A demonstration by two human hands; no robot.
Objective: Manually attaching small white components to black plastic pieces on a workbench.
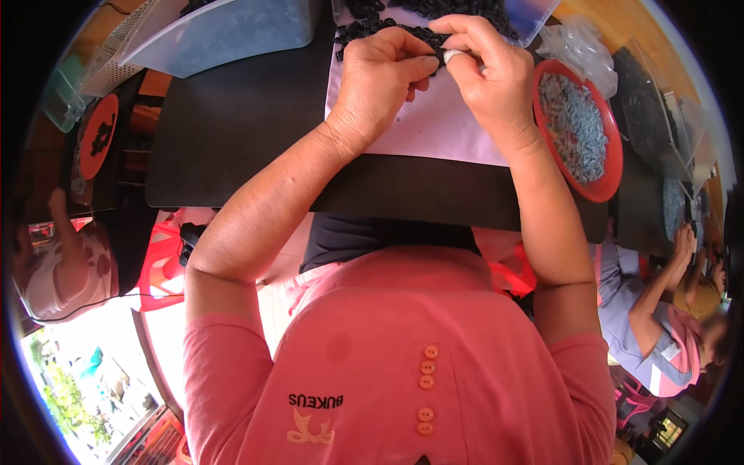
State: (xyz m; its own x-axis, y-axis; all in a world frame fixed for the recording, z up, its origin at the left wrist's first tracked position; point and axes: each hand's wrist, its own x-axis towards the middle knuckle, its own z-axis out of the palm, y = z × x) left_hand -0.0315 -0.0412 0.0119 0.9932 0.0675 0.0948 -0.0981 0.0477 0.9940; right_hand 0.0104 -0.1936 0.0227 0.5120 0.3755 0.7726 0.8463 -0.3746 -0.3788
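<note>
Over a pale pinkish sheet [434, 139] on the dark table, both my hands meet with fingertips close together. My left hand [381, 77] is closed in a pinch, thumb against forefinger. Facing it, my right hand [492, 81] is also closed, its thumb and forefinger brought together, with something whitish at the thumb tip. Whatever the fingers hold is too small and too covered to name. Just beyond the hands lies a heap of small black parts [364, 31], partly hidden by my fingers.
A red basin [614, 159] of small blue-grey pieces stands right, beside a clear plastic bag [581, 50]. A translucent bin [232, 39] sits at the far left of the dark table [232, 139]. Other people work at left and right, one with a visible hand [683, 244].
</note>
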